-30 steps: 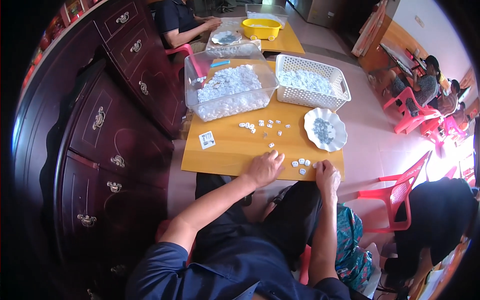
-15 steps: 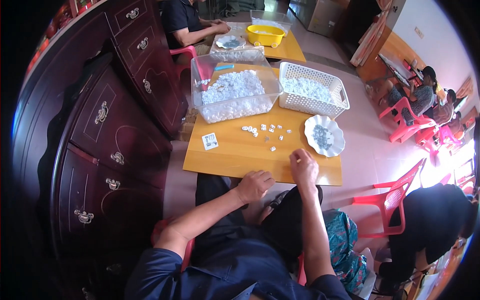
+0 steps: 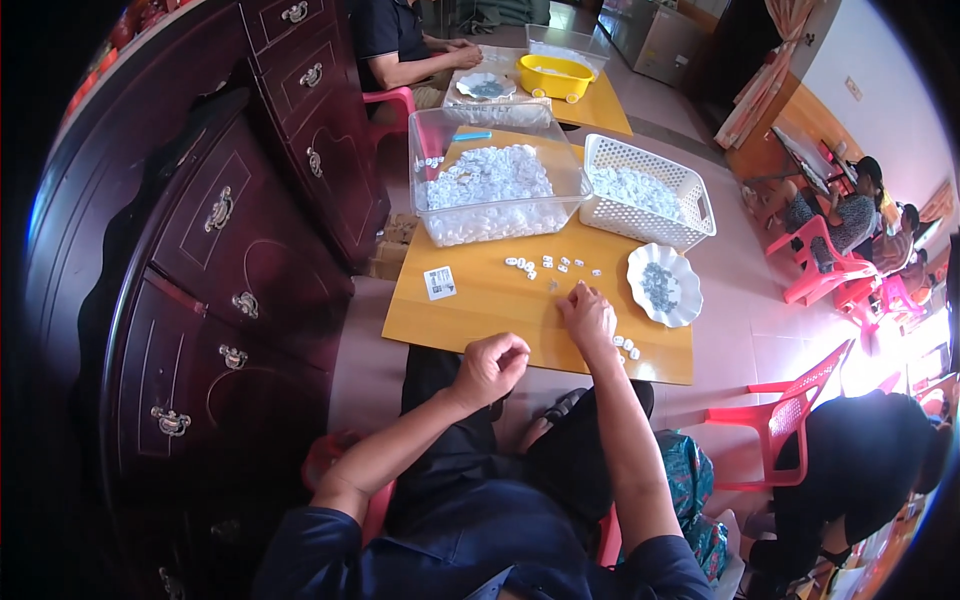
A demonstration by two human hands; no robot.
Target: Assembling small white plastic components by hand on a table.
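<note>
Small white pieces lie loose on the desk, and the right hand is just near them, though I cannot tell whether its fingertips meet on one; the left hand hangs by the near edge, fingers curled in together. At the right, a scalloped white dish holds grey bits; on the far side, a clear bin and a white basket hold heaped white pieces.

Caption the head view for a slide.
Right hand over a table scattered with small white pieces, beside a wavy white plate; left hand loosely curled.
</note>
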